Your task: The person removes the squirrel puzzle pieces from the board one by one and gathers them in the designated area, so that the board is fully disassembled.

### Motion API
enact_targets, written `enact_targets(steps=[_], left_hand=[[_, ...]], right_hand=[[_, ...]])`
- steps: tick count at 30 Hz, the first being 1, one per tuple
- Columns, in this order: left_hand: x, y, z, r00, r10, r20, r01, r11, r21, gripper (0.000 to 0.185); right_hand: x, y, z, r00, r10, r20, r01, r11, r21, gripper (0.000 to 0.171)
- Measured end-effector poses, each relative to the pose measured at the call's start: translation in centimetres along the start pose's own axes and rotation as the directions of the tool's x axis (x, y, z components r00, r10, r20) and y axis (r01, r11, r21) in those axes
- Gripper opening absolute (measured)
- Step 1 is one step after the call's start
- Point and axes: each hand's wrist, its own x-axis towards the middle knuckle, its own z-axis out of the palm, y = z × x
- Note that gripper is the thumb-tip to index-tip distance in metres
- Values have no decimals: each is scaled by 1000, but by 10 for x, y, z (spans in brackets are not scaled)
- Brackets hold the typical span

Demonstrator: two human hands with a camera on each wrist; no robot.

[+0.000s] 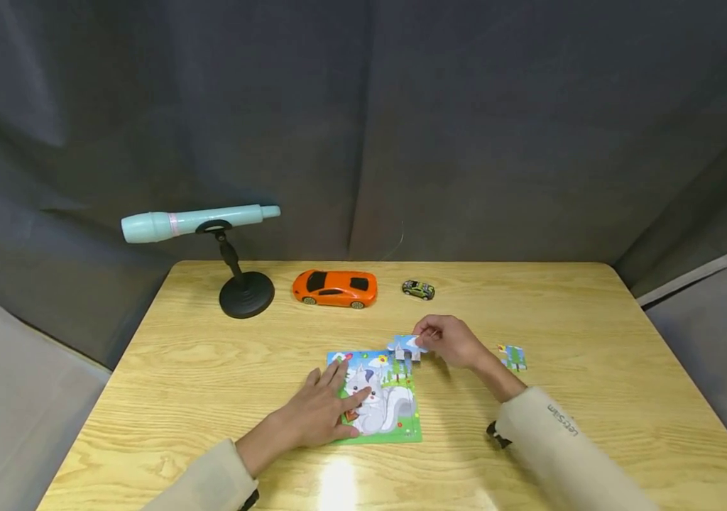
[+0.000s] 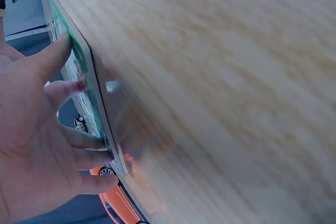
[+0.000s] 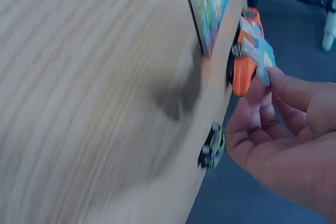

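Wooden table (image 1: 593,319): one puzzle board (image 1: 395,426) under flat left hand (image 1: 319,415); right hand (image 1: 449,341) pinches one piece (image 1: 407,345); two toy cars (image 1: 335,288).

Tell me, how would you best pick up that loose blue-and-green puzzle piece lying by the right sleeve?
The loose blue-and-green puzzle piece lies flat on the wooden table, so probably come from above and pinch two opposite edges with the fingertips. The right hand is nearest, but already pinches another piece.

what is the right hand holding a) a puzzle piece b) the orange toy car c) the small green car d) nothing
a: the right hand pinches a puzzle piece at the top right corner of the puzzle, while the orange toy car sits untouched farther back on the table.
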Motion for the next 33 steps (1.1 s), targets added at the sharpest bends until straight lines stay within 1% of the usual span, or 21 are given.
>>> enact_targets(steps=[5, 8, 12, 17, 20, 24, 28, 33], left_hand=[[0, 1, -1, 1000, 4, 0, -4, 1000, -7, 67], [0, 1, -1, 1000, 2, -4, -2, 1000, -7, 67], [-1, 2, -1, 1000, -5, -8, 5, 1000, -3, 68], [-1, 1, -1, 1000, -6, -11, 6, 1000, -7, 68], [-1, 1, -1, 1000, -4, -14, 4, 1000, -6, 68], [-2, 1, -3, 1000, -1, -16, 1, 1000, -7, 67], [-3, 2, -4, 1000, 0, -17, 0, 1000, -10, 68], [-2, 1, -3, 1000, -1, -24, 1, 1000, -11, 68]], right_hand=[[-10, 17, -23, 1000, 8, -5, -8, 1000, 30, 11], [-18, 28, -37, 999, 38, -32, -38, 999, 13, 13], [-28, 41, -52, 994, 88, -70, -91, 995, -32, 15], [-37, 55, -65, 993, 92, -78, -101, 988, -116, 15], [-39, 62, -70, 990, 125, -62, -133, 983, -129, 14], [-38, 69, -71, 983, 179, -40, -183, 974, -135, 13], [-37, 73, -69, 984, 174, -32, -176, 969, -173, 13], [-36, 77, -68, 985, 168, -42, -173, 966, -190, 12]])
